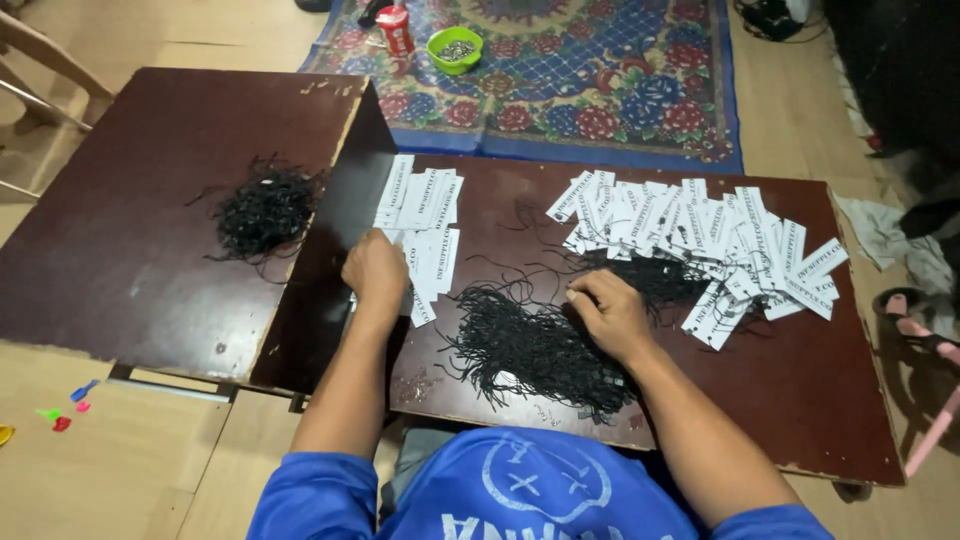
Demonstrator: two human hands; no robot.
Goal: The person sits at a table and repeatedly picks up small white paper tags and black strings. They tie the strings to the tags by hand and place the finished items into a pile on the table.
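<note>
I see my left hand (374,270) resting knuckles-up on the small stack of white rectangular paper tags with black print (420,235), near the left edge of the dark brown wooden table (800,400). Its fingers are curled down onto the tags, loosely closed; I cannot tell whether they pinch one. My right hand (608,312) lies palm-down toward the middle of the table, fingers bent and close together, the fingertips pressing into the upper edge of the loose heap of thin black strings (535,350) that spreads toward the near edge. It touches the strings, though I cannot tell if any strand is actually gripped.

Along the far edge and toward the right corner, a wide overlapping spread of the same white tags (700,245) lies with more black strings tucked beneath it. A second, lower dark brown table (120,260) butts against the left edge; a tangled clump of black strings (265,210) sits near its right side, well apart from my left hand.
</note>
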